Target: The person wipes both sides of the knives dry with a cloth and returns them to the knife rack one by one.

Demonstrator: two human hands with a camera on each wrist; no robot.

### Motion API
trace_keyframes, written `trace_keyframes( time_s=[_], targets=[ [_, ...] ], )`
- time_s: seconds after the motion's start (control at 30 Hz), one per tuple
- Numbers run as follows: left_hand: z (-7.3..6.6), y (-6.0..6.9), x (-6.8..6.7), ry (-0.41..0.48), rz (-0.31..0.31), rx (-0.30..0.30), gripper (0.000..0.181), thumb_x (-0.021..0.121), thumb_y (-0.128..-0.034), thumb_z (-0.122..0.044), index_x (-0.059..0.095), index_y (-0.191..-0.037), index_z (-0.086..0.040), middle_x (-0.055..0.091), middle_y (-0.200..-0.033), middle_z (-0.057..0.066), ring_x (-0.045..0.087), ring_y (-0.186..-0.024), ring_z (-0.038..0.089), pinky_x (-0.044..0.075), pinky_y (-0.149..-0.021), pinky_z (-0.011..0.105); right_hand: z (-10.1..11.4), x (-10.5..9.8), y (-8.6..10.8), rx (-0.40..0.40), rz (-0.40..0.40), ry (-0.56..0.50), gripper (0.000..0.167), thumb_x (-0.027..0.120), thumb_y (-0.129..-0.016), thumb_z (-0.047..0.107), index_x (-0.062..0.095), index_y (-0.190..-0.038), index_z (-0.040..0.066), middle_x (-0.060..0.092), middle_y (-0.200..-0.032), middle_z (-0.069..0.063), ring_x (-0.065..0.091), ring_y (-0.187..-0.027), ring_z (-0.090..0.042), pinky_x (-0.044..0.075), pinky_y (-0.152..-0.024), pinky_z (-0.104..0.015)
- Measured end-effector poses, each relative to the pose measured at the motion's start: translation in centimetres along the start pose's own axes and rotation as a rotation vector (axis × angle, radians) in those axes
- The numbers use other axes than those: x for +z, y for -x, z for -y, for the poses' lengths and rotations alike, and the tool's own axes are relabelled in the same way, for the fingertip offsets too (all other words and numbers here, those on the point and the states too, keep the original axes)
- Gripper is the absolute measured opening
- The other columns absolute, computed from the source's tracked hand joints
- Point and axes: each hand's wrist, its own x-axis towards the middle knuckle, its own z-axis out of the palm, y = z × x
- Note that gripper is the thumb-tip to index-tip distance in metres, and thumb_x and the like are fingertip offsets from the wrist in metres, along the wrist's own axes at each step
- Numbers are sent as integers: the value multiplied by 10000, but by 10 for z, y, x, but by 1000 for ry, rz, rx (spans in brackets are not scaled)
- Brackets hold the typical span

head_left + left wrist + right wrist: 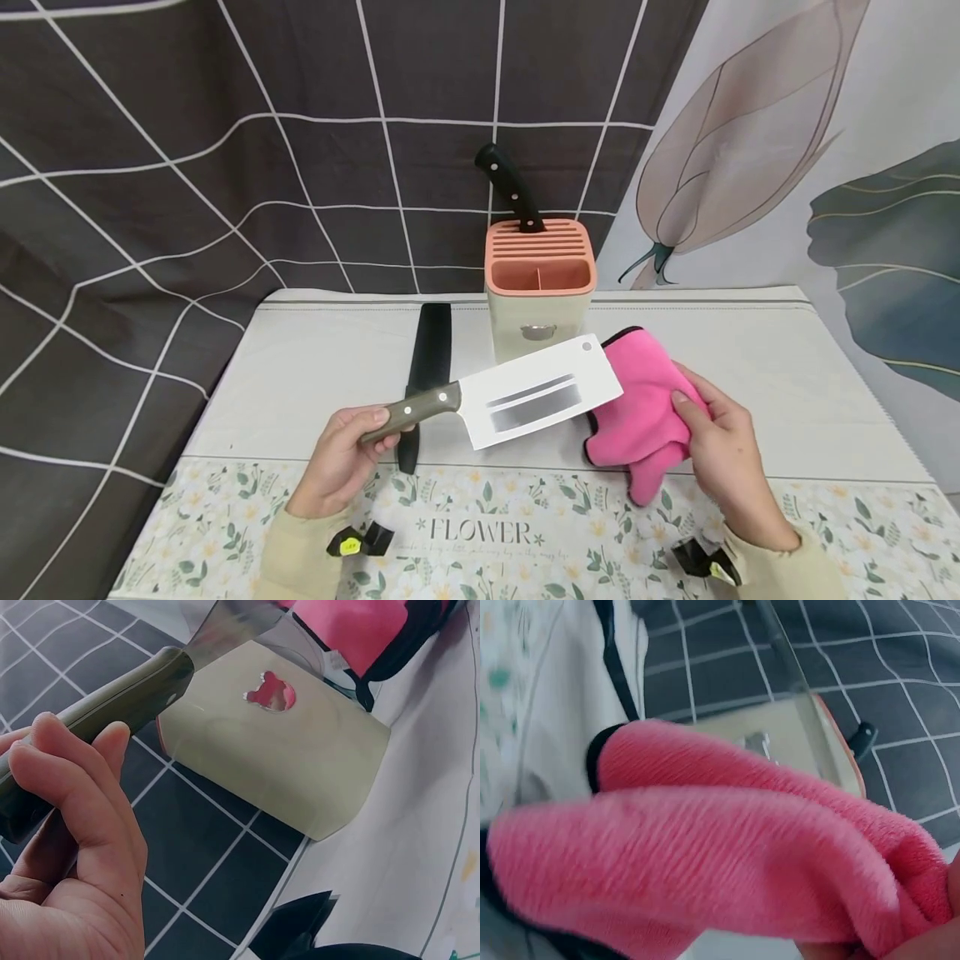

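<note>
Over table [315, 358], left hand [341, 454] gripping olive-handled, bright-bladed cleaver [510, 400], right hand [727, 454] pinching pink cloth [645, 400], grip partly hidden.

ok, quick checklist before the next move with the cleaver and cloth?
1. Cleaver held by its handle: ok, left hand grips it there.
2. Left fingers off the blade: ok.
3. Right hand has the pink cloth: ok, held at its edge.
4. Blade against cloth: cannot tell; they overlap in the head view, contact unclear.
5. Free slot in the knife block: ok, only one black-handled knife shows in the slots.
6. Table free of loose items: not ok, a long black object lies beside the block.
</note>
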Motion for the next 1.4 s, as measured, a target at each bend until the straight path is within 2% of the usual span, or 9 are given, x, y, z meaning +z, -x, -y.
trace_keyframes(
  time_s=[0.1, 0.3, 0.43, 0.7, 0.83, 1.03, 1.13, 1.23, 1.4],
  targets=[
    [-1, 0, 1, 23, 9, 4, 405, 398, -1021, 8, 786, -1029, -107, 755, -931, 22, 594, -713, 13, 504, -680, 118, -6, 5, 2, 46, 130, -307, 443, 497, -1058, 100, 431, -1467, -56, 682, -1182, 33, 704, -910, -101, 590, -687, -254],
    [-1, 0, 4, 40, 23, 13, 401, 396, -1019, 9, 782, -1037, -99, 755, -935, 28, 591, -713, 16, 493, -668, 116, -17, 22, 8, 182, 430, -599, 327, 433, -1076, 68, 627, -1297, 211, 699, -1193, -73, 718, -938, -159, 588, -726, -261],
    [0, 0, 7, 62, 22, 10, 393, 398, -1020, 8, 778, -1034, -90, 755, -932, 34, 598, -715, 15, 497, -666, 113, -23, 40, 14, 306, 572, -790, 353, 394, -1085, 72, 577, -1367, 178, 667, -1240, -111, 693, -871, -107, 543, -638, -170],
    [2, -2, 12, 75, 12, 18, 381, 408, -1022, 0, 780, -1016, -81, 751, -915, 32, 614, -719, 10, 512, -666, 109, -25, 77, 23, 378, 595, -957, 346, 352, -1088, 55, 547, -1367, 117, 597, -1312, -85, 559, -799, -21, 418, -554, -115],
    [4, -2, 13, 91, 22, 24, 368, 414, -1021, 3, 775, -1022, -70, 747, -909, 32, 621, -721, 8, 514, -659, 101, -22, 96, 27, 453, 557, -942, 355, 399, -1078, 69, 387, -1430, 26, 539, -1351, -86, 571, -951, -50, 464, -653, -115],
    [7, -3, 16, 123, 43, 22, 369, 409, -1020, 9, 770, -1024, -67, 753, -915, 47, 618, -721, 9, 508, -649, 100, -24, 120, 30, 536, 552, -934, 377, 442, -1061, 85, 310, -1408, 18, 522, -1337, -63, 519, -881, -40, 407, -615, -133],
    [9, -3, 16, 142, 50, 21, 368, 407, -1021, 13, 767, -1028, -60, 757, -927, 68, 631, -731, 18, 515, -660, 107, -28, 129, 32, 534, 589, -980, 303, 429, -1067, 93, 382, -1364, 59, 531, -1346, -37, 548, -1089, -70, 478, -838, -164],
    [10, -4, 17, 157, 52, 14, 355, 416, -1022, 14, 764, -1036, -54, 758, -936, 82, 651, -749, 31, 527, -680, 116, -31, 135, 34, 528, 627, -1023, 265, 419, -1073, 105, 455, -1335, 88, 541, -1358, -22, 522, -1252, -118, 409, -1085, -267],
    [13, -4, 17, 158, 57, 6, 356, 415, -1027, 12, 765, -1028, -53, 759, -926, 79, 656, -755, 34, 531, -688, 121, -33, 138, 37, 522, 652, -1082, 222, 432, -1065, 87, 552, -1251, 81, 585, -1298, -18, 553, -1217, -127, 409, -1095, -288]
  ],
)
